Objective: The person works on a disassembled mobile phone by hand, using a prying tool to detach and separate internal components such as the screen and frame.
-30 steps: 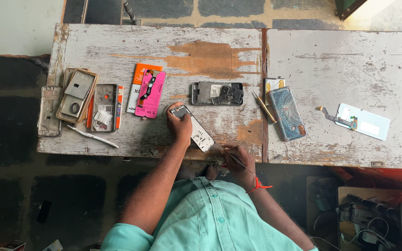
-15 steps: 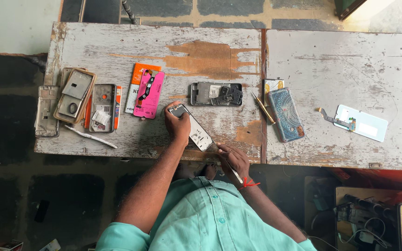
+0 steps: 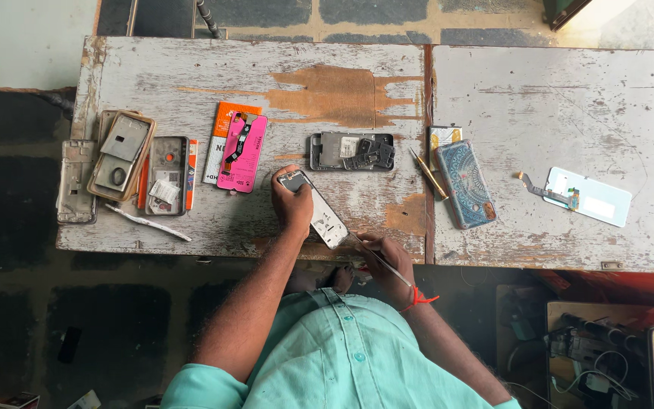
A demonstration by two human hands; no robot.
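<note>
Head view, from above. Left hand (image 3: 291,203) grasps an opened phone (image 3: 318,210) lying tilted at the near edge of the worn wooden table (image 3: 266,68). Right hand (image 3: 387,259) pinches a thin tool (image 3: 382,261) beside the phone's lower end. Farther back, a second open phone shell (image 3: 351,151) contains loose dark parts.

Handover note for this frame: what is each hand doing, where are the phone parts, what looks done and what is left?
Left hand grips the opened phone, tilted on the bench front edge. Right hand holds a thin tool, tip at the phone's lower end. Another opened phone lies behind; patterned case and white panel to the right, frames to the left. Done: held phone's back is off. Left: the inside work, then closing up.
</note>
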